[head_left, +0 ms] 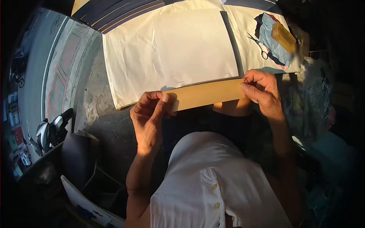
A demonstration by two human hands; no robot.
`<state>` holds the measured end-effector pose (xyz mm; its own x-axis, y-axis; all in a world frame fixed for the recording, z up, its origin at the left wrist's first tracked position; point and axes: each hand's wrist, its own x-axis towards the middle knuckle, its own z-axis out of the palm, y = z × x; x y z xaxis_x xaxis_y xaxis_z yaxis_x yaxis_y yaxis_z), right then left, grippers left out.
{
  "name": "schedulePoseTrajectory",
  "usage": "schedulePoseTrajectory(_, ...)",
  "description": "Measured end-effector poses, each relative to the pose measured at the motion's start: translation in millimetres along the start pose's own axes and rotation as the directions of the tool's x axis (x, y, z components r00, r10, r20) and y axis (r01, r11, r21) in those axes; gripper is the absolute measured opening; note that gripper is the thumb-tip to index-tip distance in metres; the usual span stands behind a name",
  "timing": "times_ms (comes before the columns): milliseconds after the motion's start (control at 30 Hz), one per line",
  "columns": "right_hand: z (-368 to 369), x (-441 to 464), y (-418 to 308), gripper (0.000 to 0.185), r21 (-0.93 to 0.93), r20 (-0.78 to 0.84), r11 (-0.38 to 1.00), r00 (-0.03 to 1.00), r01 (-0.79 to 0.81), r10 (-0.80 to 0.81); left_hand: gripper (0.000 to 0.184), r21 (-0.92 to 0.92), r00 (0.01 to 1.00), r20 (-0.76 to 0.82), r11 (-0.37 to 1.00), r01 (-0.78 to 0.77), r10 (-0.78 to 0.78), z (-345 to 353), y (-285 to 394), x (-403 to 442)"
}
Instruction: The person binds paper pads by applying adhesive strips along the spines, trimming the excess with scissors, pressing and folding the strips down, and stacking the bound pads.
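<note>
Tan strip is at the counter's near edge, level with the bottom of the white sheets. You have it by both ends: left hand pinches one end between thumb and fingers, right hand pinches the other, so both sets of fingers are closed on it. Two-ended grip probably keeps it straight and flat, and lined up with the sheet edge. Sheets lie square to you, likely for easy reach. Scissors sit off to the right beside the crumpled cloth with the yellow block on it, presumably out of the way but handy. Hard to make out: whether the strip touches the sheets or just sits in front, and how many sheets there are. Strip's ends are partly covered by your fingers, its underside is hidden. Dark stacks at the far side are cut off by the frame; right side is mostly lost in shadow.
</note>
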<state>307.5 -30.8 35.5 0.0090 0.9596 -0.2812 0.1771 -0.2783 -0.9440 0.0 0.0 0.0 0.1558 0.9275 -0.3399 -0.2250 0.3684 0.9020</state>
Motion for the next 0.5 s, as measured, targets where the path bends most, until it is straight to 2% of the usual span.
schedulePoseTrajectory(33, 2, -4, -3, 0.015, 0.009, -0.014, 0.998, 0.998, -0.054, 0.055, 0.017, 0.013, 0.999, -0.037, 1.000, 0.017, -0.017, 3, 2, -5)
schedulePoseTrajectory(100, 4, 11, 6, 0.015, -0.010, -0.042, 1.000, 0.999, 0.017, -0.018, 0.016, 0.040, 0.998, -0.067, 0.999, 0.013, -0.010, 4, 1, 6)
schedulePoseTrajectory(200, 3, 14, 1, 0.016, 0.055, -0.039, 0.990, 0.991, -0.128, 0.130, 0.015, 0.104, 0.994, -0.102, 0.994, -0.031, 0.041, 9, -1, 10)
schedulePoseTrajectory(300, 6, 18, -1, 0.021, -0.048, -0.091, 0.992, 0.990, -0.117, 0.112, 0.015, 0.194, 0.990, -0.139, 0.981, 0.005, 0.022, 12, 7, 13)
schedulePoseTrajectory(500, 2, 25, -2, 0.026, -0.150, -0.076, 0.984, 0.993, -0.096, 0.085, 0.016, 0.171, 0.988, -0.154, 0.985, 0.031, -0.004, 15, 13, 17)
